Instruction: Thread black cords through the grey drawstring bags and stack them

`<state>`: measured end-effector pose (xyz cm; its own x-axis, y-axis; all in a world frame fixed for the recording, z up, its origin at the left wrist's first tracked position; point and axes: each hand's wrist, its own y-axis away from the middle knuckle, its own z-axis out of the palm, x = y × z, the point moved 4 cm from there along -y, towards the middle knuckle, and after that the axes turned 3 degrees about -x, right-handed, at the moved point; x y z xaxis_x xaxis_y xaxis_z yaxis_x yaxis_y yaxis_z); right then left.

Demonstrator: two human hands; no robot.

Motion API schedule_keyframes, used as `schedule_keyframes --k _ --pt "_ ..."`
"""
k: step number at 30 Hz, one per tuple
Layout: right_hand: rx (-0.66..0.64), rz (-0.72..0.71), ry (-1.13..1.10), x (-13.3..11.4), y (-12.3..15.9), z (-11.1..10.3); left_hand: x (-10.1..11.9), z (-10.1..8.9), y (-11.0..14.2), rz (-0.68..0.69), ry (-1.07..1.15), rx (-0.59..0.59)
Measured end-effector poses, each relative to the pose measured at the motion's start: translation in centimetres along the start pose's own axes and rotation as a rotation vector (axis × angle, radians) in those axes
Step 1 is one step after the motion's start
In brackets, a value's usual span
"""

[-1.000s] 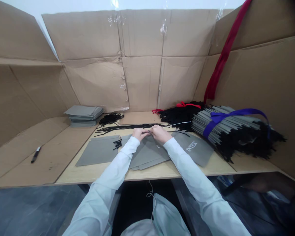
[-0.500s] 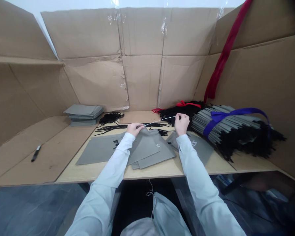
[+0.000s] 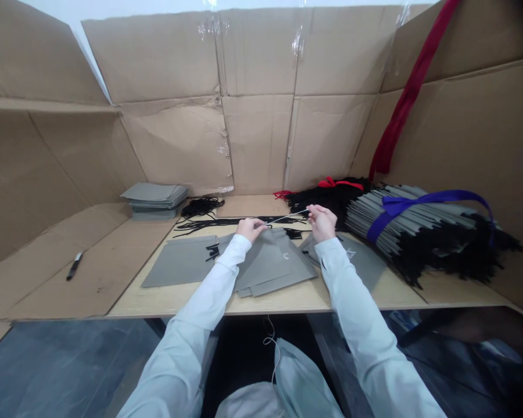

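Note:
My left hand (image 3: pixel 250 229) pinches the top edge of a grey fabric pouch (image 3: pixel 264 258), where one end of a thin, silvery wire rod (image 3: pixel 286 217) meets the cloth. Closed on the rod's other end, my right hand (image 3: pixel 322 223) is up to the right, so the rod spans the gap between both hands. Under the held pouch lies another grey pouch (image 3: pixel 303 269) with a small white mark. A flat grey pouch (image 3: pixel 181 264) with short black cord ends is left of my left forearm. Partly behind my right forearm is a grey pouch (image 3: pixel 366 261) with white print.
Black cords (image 3: pixel 213 223) stretch across the table behind my hands, near a coil of black cord (image 3: pixel 203 206). Stacked grey pouches (image 3: pixel 154 197) stand back left. A blue-tied pouch bundle (image 3: pixel 418 223) and red-tied black cords (image 3: pixel 318 197) are right. A marker (image 3: pixel 74 266) lies left.
The view has shifted slightly, moving most things a little to the right. My hands are slightly closer together, with less of the rod showing between them.

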<state>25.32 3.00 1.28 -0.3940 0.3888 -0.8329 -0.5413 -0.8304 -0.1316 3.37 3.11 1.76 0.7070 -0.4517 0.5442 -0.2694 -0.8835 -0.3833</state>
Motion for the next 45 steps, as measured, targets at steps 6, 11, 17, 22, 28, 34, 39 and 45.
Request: schedule_keyframes --k 6,11,17,22,28,34,39,45 --pt "-0.381 0.116 0.256 3.0 3.5 3.6 0.4 0.8 0.0 0.027 -0.042 0.011" --pt "-0.508 0.162 0.312 4.9 4.6 4.4 0.6 1.3 0.1 0.101 -0.076 0.011" --pt "-0.580 0.072 0.288 5.7 4.7 4.8 1.3 1.2 0.4 0.172 -0.059 0.082" --pt "-0.545 0.025 0.280 5.3 3.7 4.4 0.9 -0.2 0.2 0.173 0.093 0.151" --pt "-0.308 0.015 0.172 3.1 0.8 2.0 -3.7 -3.3 -0.8 -0.199 0.488 0.143" --pt "-0.124 0.076 0.093 2.8 -0.4 0.1 -4.6 -1.9 -0.9 -0.154 0.987 -0.053" --pt "-0.097 0.149 0.051 3.0 -0.2 0.0 -4.4 -1.9 -0.9 -0.183 0.975 0.111" --pt "-0.050 0.114 0.042 2.5 -0.5 -0.4 -4.4 -3.5 -0.6 -0.173 0.795 0.159"
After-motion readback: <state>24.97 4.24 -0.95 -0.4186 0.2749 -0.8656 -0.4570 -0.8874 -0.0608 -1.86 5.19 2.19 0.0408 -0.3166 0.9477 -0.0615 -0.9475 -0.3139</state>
